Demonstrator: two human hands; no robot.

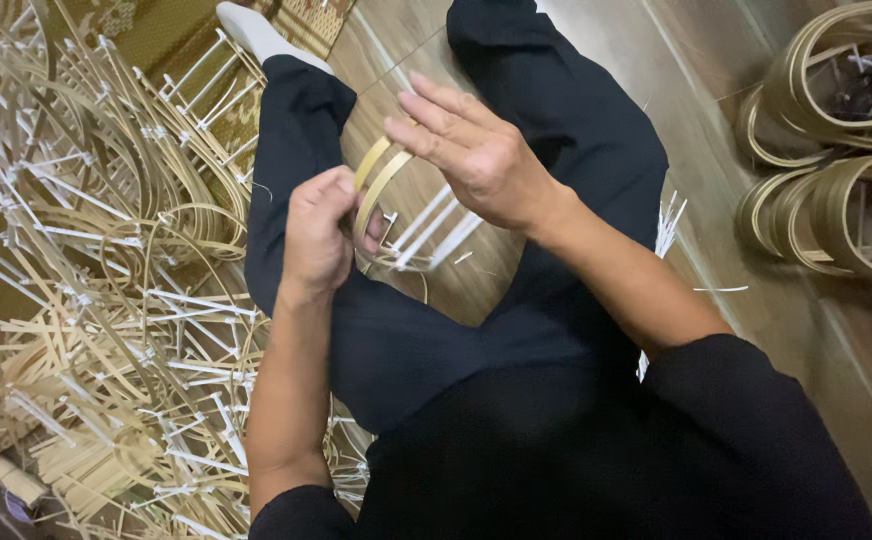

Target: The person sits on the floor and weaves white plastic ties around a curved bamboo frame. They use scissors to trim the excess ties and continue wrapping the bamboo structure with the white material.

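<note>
Holding a small bamboo hoop [378, 188] over the lap, between both hands. Left hand [316, 235] is closed on the hoop's lower-left arc; right hand [476, 150] pinches the upper rim, fingers curled over it. Hoop stands tilted, its long axis running from lower left to upper right. White ties [426, 235] stick out right of the hoop, under the right hand. Both hands touch the hoop. Left of the hoop lies a heap of bamboo strips [106, 250], near; finished hoop stacks [836, 180] well apart to its right. Bare floor [736, 90] beyond.
</note>
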